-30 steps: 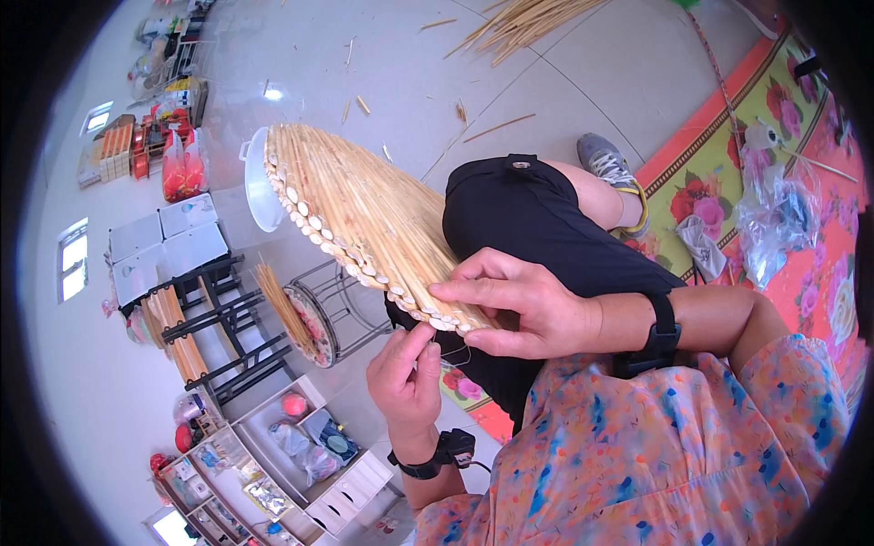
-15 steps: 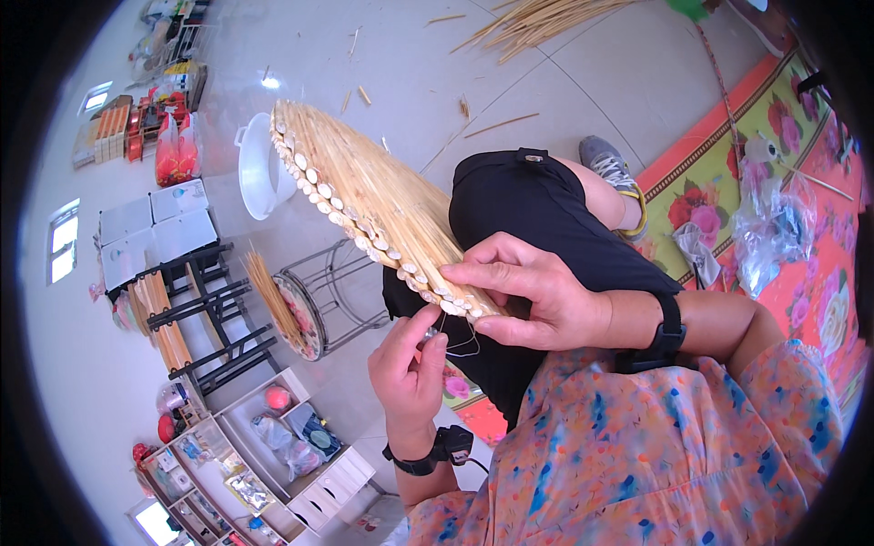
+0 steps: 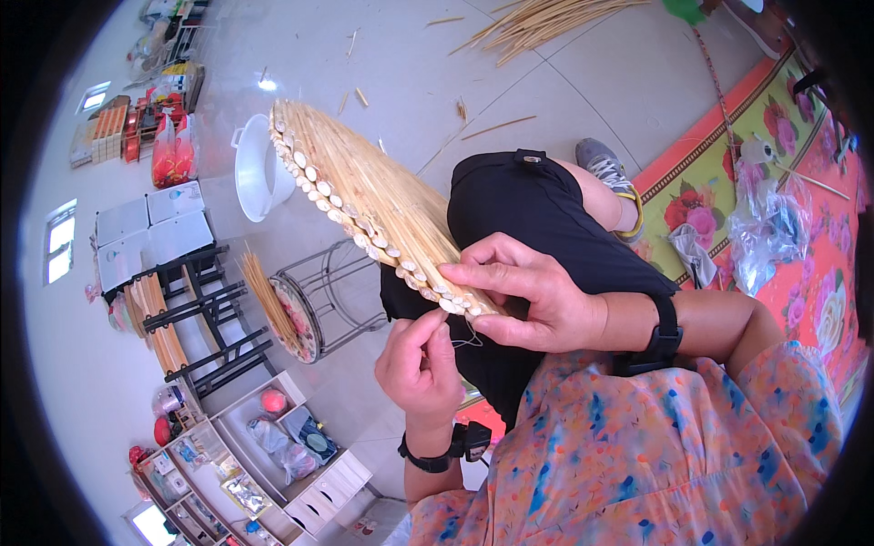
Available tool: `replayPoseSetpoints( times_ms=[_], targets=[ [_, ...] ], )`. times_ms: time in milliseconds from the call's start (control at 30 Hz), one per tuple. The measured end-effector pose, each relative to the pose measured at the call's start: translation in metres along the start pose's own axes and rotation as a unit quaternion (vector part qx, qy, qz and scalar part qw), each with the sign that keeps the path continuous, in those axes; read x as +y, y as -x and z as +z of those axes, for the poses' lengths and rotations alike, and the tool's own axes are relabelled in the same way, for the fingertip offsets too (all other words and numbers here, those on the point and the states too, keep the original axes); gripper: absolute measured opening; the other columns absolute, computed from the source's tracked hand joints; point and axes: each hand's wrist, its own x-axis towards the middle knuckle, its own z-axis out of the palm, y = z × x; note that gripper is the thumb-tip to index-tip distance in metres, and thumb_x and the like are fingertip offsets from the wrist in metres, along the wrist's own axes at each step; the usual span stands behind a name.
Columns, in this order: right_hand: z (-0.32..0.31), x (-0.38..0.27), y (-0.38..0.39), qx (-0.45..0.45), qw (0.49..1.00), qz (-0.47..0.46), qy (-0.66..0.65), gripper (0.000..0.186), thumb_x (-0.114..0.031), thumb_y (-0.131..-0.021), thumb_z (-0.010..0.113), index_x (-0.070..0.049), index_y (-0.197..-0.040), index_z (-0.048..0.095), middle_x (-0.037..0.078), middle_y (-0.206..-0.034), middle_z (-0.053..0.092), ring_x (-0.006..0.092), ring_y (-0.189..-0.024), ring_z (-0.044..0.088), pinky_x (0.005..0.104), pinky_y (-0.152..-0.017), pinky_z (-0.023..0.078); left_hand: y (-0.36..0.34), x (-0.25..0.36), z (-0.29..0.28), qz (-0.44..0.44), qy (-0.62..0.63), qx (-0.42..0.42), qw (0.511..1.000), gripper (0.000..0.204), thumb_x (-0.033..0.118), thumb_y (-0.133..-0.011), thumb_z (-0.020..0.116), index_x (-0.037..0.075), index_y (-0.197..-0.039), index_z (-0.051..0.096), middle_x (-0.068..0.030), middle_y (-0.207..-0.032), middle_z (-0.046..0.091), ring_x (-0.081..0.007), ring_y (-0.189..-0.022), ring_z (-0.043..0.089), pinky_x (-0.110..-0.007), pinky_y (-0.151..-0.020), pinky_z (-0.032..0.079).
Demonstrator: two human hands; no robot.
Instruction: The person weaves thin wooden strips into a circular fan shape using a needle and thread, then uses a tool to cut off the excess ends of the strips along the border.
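A flat panel of pale yellow stalks (image 3: 373,182), bound side by side with cut ends lined along its left edge, slants up and away from my lap. My right hand (image 3: 533,291) grips its near corner, thumb below and fingers over the stalks. Close beneath that corner is my left hand (image 3: 419,369), thumb and forefinger pinched together at the edge; what sits between them is too small to make out. A thin thread (image 3: 471,342) loops below the corner, between the two hands.
A round stool (image 3: 296,318) with a bundle of stalks (image 3: 269,296) on it stands left of the panel, near a white basin (image 3: 259,168). More loose stalks (image 3: 537,23) lie on the far floor. A floral mat (image 3: 701,196) spreads to the right, with plastic bags (image 3: 769,227) on it.
My left hand has shifted right and its fingertips have come up against the panel's corner. My right hand and the panel have stayed nearly still.
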Motion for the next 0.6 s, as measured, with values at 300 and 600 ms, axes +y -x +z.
replayPoseSetpoints(
  times_ms=[300, 600],
  targets=[
    [-0.002, 0.001, 0.000, -0.009, 1.000, -0.013, 0.000, 0.055, -0.008, -0.084, 0.071, -0.011, -0.136, 0.057, 0.009, -0.112, 0.052, 0.0137, -0.081, 0.057, 0.0243, -0.066, 0.050, 0.003, -0.006, -0.001, 0.011, 0.018, -0.008, 1.000, 0.014, -0.002, -0.086, 0.064, -0.001, -0.099, 0.067, -0.0055, -0.065, 0.052, -0.0120, -0.050, 0.043, -0.026, -0.045, 0.030],
    [-0.004, 0.001, -0.001, -0.019, 1.000, -0.009, 0.011, 0.054, -0.010, -0.084, 0.072, -0.011, -0.136, 0.056, 0.009, -0.112, 0.052, 0.0141, -0.079, 0.057, 0.0246, -0.065, 0.051, -0.006, -0.006, -0.015, 0.004, 0.041, -0.087, 0.995, 0.021, -0.003, -0.085, 0.063, -0.004, -0.107, 0.066, -0.0059, -0.067, 0.049, -0.0128, -0.051, 0.043, -0.027, -0.047, 0.032]
  ],
)
